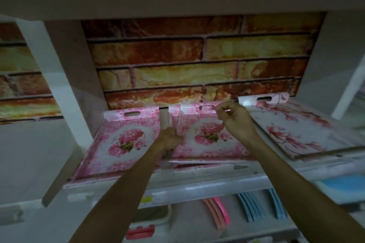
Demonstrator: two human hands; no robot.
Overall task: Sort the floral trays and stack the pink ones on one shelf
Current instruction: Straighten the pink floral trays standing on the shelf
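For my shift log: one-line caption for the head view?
Both hands, left and right, grip the middle pink tray on the shelf, between two other floral trays.

You are standing at a retail display, most likely a housewares shop. Tiered white shelves point(177, 181) carry repeated stock: identical pink floral trays point(118, 140) laid side by side, with a blossom-print tray point(296, 130) beside them. A yellow price label point(147, 199) sits on the shelf edge. Below it, pink point(219, 215) and blue plastic items point(250, 209) stand in rows. Brick-pattern panelling point(197, 61) backs the unit.
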